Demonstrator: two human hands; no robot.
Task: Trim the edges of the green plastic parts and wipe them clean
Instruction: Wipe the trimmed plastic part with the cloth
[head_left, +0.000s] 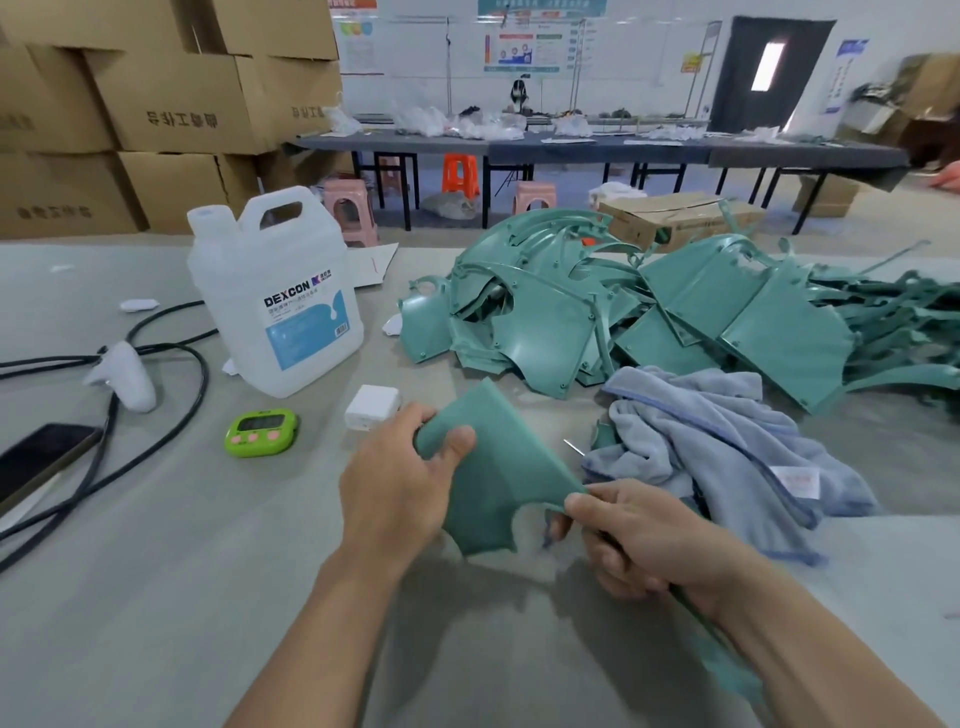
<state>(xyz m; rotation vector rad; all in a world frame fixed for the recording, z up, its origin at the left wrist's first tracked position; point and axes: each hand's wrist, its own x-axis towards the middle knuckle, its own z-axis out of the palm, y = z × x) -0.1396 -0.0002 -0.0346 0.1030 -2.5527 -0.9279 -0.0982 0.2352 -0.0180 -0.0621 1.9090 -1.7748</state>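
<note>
My left hand grips a fan-shaped green plastic part by its left edge, thumb on its face, holding it tilted above the table. My right hand is curled round a thin tool at the part's lower right corner; a thin metal tip shows just beyond the part's right edge, and what the tool is stays hidden in my fist. A pile of green plastic parts lies behind. A blue-grey cloth is crumpled to the right.
On the grey table stand a white DEXCON jug, a green timer, a white adapter, a phone, black cables and a white controller. Green trimmed strips lie far right.
</note>
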